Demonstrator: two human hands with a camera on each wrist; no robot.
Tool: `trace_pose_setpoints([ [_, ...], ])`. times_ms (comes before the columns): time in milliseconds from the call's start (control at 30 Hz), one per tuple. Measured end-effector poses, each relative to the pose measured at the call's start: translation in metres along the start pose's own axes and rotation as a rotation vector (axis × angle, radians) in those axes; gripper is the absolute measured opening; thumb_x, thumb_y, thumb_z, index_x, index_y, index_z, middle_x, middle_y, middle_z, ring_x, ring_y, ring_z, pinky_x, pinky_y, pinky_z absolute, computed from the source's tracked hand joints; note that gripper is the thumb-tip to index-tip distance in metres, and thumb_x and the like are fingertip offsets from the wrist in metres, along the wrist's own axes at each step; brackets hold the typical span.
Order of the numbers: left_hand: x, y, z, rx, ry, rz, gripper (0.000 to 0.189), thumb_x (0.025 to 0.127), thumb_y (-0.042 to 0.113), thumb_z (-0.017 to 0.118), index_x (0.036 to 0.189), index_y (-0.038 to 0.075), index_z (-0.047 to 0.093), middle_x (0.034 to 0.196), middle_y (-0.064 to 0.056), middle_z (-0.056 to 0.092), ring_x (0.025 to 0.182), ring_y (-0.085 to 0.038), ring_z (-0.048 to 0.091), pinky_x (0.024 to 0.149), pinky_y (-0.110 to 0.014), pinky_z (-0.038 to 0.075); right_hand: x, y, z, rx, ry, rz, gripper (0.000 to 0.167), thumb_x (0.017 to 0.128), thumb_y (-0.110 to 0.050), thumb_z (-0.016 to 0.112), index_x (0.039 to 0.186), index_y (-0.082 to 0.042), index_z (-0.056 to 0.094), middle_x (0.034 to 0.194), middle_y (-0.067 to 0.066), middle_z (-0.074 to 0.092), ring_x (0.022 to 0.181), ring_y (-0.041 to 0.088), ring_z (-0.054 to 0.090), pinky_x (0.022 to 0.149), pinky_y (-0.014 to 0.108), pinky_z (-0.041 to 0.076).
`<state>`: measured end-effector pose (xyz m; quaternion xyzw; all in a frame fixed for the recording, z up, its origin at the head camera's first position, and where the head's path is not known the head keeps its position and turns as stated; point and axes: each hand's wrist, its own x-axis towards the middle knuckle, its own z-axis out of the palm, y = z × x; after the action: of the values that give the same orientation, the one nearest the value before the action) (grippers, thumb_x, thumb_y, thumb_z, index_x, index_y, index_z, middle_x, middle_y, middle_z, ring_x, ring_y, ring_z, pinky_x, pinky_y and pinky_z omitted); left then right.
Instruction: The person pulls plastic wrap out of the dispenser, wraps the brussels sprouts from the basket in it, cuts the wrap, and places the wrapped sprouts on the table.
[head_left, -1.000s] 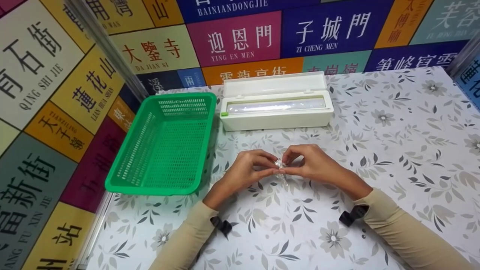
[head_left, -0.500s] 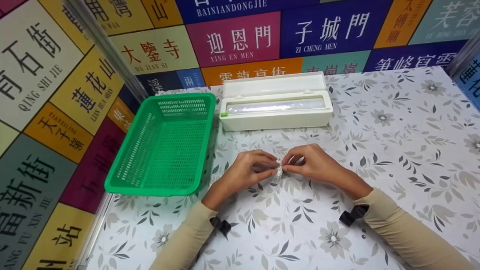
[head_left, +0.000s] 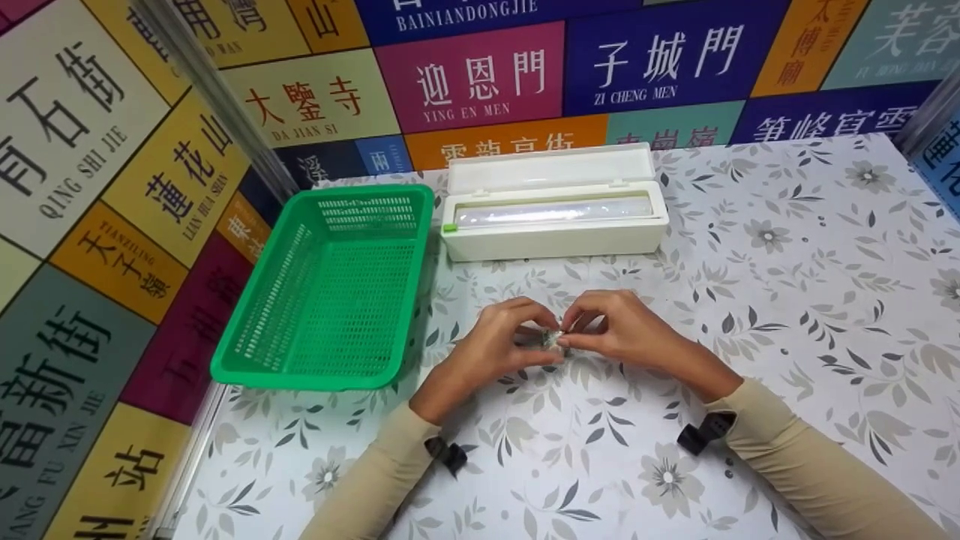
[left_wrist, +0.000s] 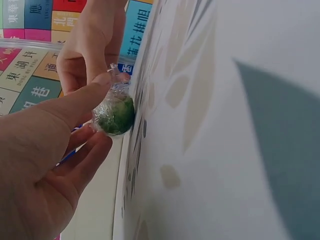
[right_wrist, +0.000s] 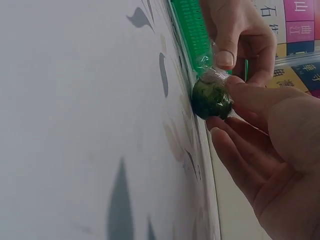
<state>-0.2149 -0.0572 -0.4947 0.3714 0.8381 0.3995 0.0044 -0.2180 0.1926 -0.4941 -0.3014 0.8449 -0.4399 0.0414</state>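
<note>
A small dark-green ball wrapped in clear cling film [left_wrist: 116,115] lies low at the tabletop between both hands; its exact kind is unclear under the film. In the head view the left hand [head_left: 501,337] has its thumb and fingers spread around the near-left side of this bundle. From the other side the right hand [head_left: 626,326] pinches the film at the top. In the right wrist view, the right thumb and fingers are round the green ball [right_wrist: 212,99], and the left thumb [right_wrist: 226,59] is at the gathered film above it.
A green plastic basket [head_left: 411,315] stands on the left. Behind the hands is a white cling film dispenser [head_left: 555,241], lid raised, with a film roll [head_left: 555,211] inside. Flowered cloth [head_left: 750,300] covers the table, and lettered panels [head_left: 480,75] rise behind.
The left thumb has moved down, away from its fingers, while the right hand stays nearly in place. The film hanging below the fingertips earlier is now gathered between the hands, and some green shows.
</note>
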Motion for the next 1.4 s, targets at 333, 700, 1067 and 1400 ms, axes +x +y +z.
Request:
trace_pose_setpoints([
  [333,-0.001,0.003,0.007,0.108,0.003,-0.03,0.038,0.086,0.021,0.094,0.113,0.009,0.07,0.115,-0.006,0.068,0.109,-0.019,0.07,0.093,-0.023,0.062,0.0,-0.003,-0.002,-0.048,-0.013,-0.073,0.01,0.091,-0.022,0.09,0.1,-0.021,0.086,0.097,-0.008,0.082,0.086,0.009,0.077,0.074,0.031,0.066],
  [700,-0.001,-0.005,-0.004,-0.155,-0.022,-0.06,0.025,0.088,0.016,0.091,0.111,0.009,0.083,0.112,-0.005,0.076,0.11,-0.015,0.075,0.094,-0.026,0.064,0.0,-0.002,-0.005,-0.034,-0.057,-0.047,0.014,0.086,-0.025,0.094,0.095,-0.023,0.084,0.095,-0.008,0.078,0.09,0.01,0.074,0.081,0.03,0.066],
  [1067,0.0,0.0,-0.006,-0.02,0.026,-0.103,0.01,0.093,0.022,0.088,0.097,0.013,0.088,0.113,-0.007,0.083,0.107,-0.013,0.081,0.093,-0.017,0.06,0.0,0.003,-0.007,-0.019,-0.049,-0.026,0.011,0.089,-0.018,0.09,0.099,-0.023,0.087,0.097,-0.009,0.081,0.092,0.01,0.077,0.081,0.027,0.065],
  [1400,0.001,-0.007,-0.002,-0.181,0.014,-0.115,0.019,0.097,0.011,0.082,0.115,0.004,0.08,0.113,-0.009,0.082,0.111,-0.017,0.08,0.094,-0.022,0.062,0.001,0.005,-0.008,-0.001,-0.053,-0.045,0.009,0.092,-0.019,0.088,0.099,-0.019,0.083,0.097,-0.006,0.081,0.091,0.013,0.077,0.08,0.028,0.066],
])
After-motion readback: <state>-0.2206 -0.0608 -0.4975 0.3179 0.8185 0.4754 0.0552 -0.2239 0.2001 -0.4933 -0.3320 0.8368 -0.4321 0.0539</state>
